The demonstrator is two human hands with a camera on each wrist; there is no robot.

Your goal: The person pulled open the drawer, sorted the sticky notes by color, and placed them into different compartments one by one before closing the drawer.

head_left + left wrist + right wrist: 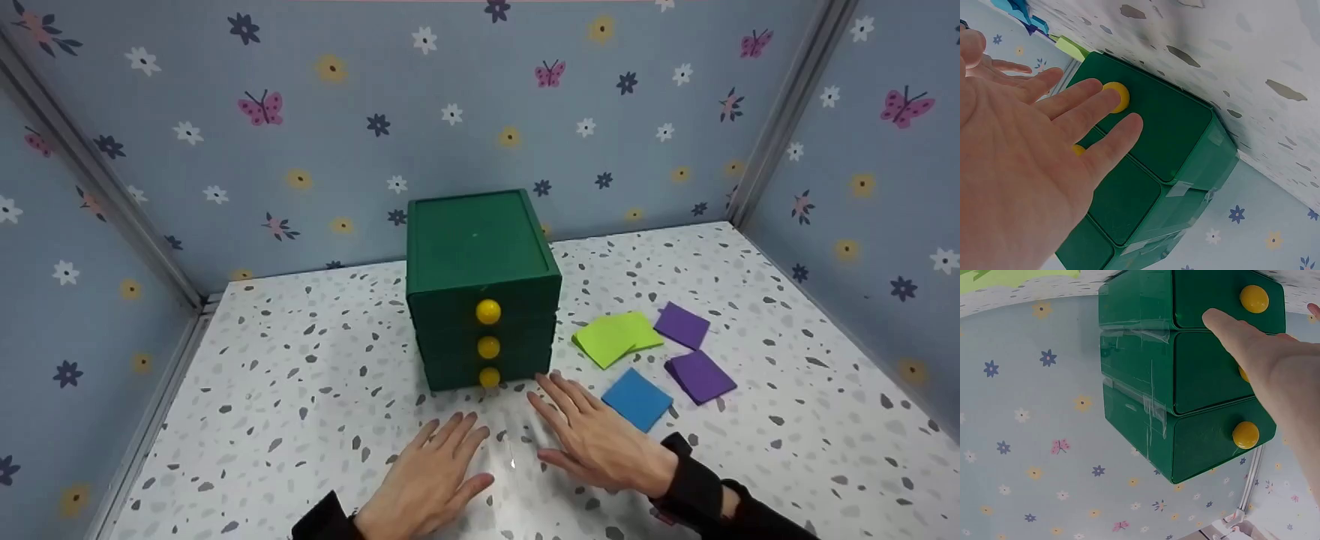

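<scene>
A dark green unit of three stacked drawers stands on the speckled table, each drawer front bearing a round yellow knob. Clear tape runs along its side in the right wrist view. In front of the unit, my left hand has its fingers straight and palm down, holding nothing. My right hand is likewise stretched out, fingertips near the unit's lower right corner and thumb apart. Beside that hand lies a blue square. In the left wrist view the left fingers overlap the drawer fronts.
Right of the drawers lie lime green squares, partly overlapping. Farther right are purple squares, in two places. Walls with flowers and butterflies enclose the speckled table at the back and both sides.
</scene>
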